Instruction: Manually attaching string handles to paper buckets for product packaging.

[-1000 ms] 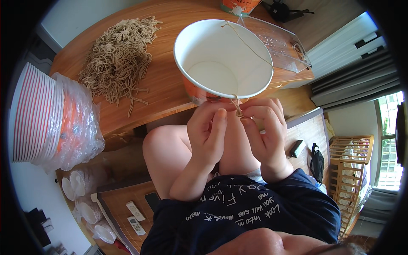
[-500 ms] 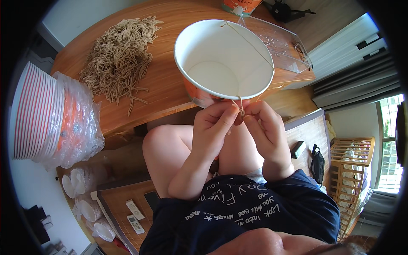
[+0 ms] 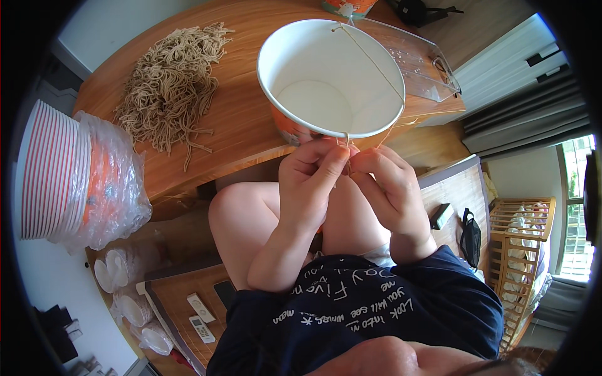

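Observation:
A large paper bucket [image 3: 301, 62], white inside and orange outside, stands at the table's front edge, its mouth tipped toward me. A thin beige cord [image 3: 375, 57] runs from its far rim across the mouth to the right rim. At the near rim, the cord's end passes down into my fingers. My left hand [image 3: 308, 178] pinches it just below the rim. Close beside it, my right hand [image 3: 390, 188] is also closed on the cord, thumb and forefinger together. The fingers partly hide the knot or loop between them.
A heap of cut beige cords [image 3: 172, 88] lies on the wooden table [image 3: 248, 125]. Nested paper buckets [image 3: 53, 172] in plastic wrap stand at left. A clear tray [image 3: 417, 59] with small white bits and another orange bucket [image 3: 350, 7] are at the back.
My right hand has shifted slightly left and up, closer to my left fingertips. A strand now stretches up from it beside the right rim. The left hand still pinches below the rim.

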